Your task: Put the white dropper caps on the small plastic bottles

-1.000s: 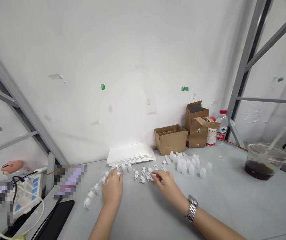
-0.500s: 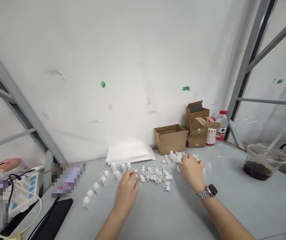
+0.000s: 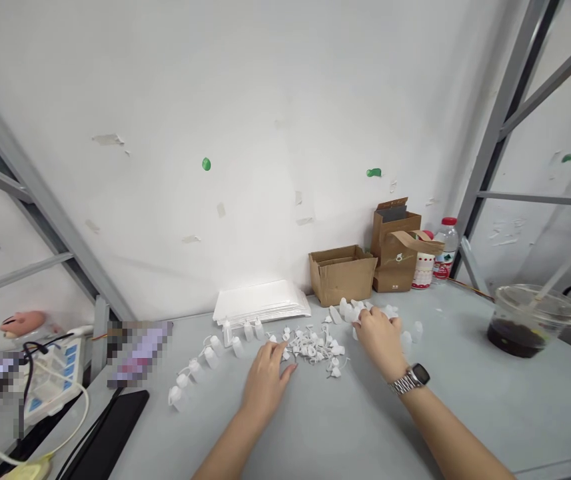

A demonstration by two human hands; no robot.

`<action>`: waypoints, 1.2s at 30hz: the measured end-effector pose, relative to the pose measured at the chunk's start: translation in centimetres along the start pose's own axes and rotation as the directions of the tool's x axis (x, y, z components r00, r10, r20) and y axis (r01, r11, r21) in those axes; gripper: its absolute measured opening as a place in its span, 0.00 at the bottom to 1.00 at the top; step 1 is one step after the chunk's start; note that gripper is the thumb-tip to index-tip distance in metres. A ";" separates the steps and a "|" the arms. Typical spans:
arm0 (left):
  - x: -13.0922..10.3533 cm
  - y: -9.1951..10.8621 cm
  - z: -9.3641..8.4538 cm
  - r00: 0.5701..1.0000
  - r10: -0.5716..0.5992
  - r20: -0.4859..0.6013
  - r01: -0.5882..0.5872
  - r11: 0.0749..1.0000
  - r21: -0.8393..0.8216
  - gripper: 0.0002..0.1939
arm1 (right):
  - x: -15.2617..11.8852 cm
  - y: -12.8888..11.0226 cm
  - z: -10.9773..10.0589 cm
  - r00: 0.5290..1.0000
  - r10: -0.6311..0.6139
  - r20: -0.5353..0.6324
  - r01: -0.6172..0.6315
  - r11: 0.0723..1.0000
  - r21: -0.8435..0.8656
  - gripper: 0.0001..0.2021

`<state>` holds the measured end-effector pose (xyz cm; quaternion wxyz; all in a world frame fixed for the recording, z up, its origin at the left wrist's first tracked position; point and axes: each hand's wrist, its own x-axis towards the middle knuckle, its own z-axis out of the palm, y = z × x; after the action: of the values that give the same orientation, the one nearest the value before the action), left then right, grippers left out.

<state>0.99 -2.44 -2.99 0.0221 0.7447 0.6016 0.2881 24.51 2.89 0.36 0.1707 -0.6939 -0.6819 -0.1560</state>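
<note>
My left hand [image 3: 266, 377] is open above the grey table, thumb apart from its fingers, with the fingertips at the left edge of a pile of small white dropper caps [image 3: 314, 345]. My right hand [image 3: 379, 339], with a metal-band watch on the wrist, reaches down over a group of small translucent plastic bottles [image 3: 349, 311]. Its fingers are bent and spread apart, the tips among the bottles and partly hidden. To the left, several small bottles with caps [image 3: 210, 358] stand upright in a curved row.
Behind the row lies a stack of white sheets [image 3: 260, 300]. A cardboard box [image 3: 344, 280], a brown paper bag [image 3: 398, 260] and a red-capped bottle [image 3: 446, 250] stand along the wall. A clear cup with dark drink [image 3: 520, 333] is at right; a power strip [image 3: 55, 373] and black object [image 3: 108, 440] at left.
My left hand has shifted right, from beside the standing bottles to the cap pile, its thumb opening away from the fingers. My right hand stays over the loose bottles.
</note>
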 end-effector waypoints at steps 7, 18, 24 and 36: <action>0.1 -0.2 0.2 0.999 -0.005 -0.041 0.006 1.000 0.030 0.09 | 0.2 -1.0 -0.7 0.995 -0.062 -0.078 0.088 0.919 0.384 0.08; 0.6 0.0 1.2 0.949 0.289 0.122 -0.295 0.955 0.034 0.30 | -4.0 -6.1 -2.2 0.825 -0.564 0.028 0.262 0.425 0.866 0.02; 1.0 -0.3 1.3 0.964 0.262 0.050 -0.265 0.962 0.060 0.20 | -4.6 -6.4 -2.4 0.811 -0.584 0.036 0.306 0.476 0.824 0.04; 1.4 -0.6 0.9 0.986 0.120 -0.117 -0.124 0.992 -0.030 0.07 | -5.1 -6.8 -1.2 0.723 -0.687 0.078 0.410 0.517 0.751 0.06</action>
<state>0.99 -0.76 -3.41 -0.0165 0.7618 0.5497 0.3424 17.62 -2.14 -0.72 0.2252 -0.3363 -0.8935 0.1947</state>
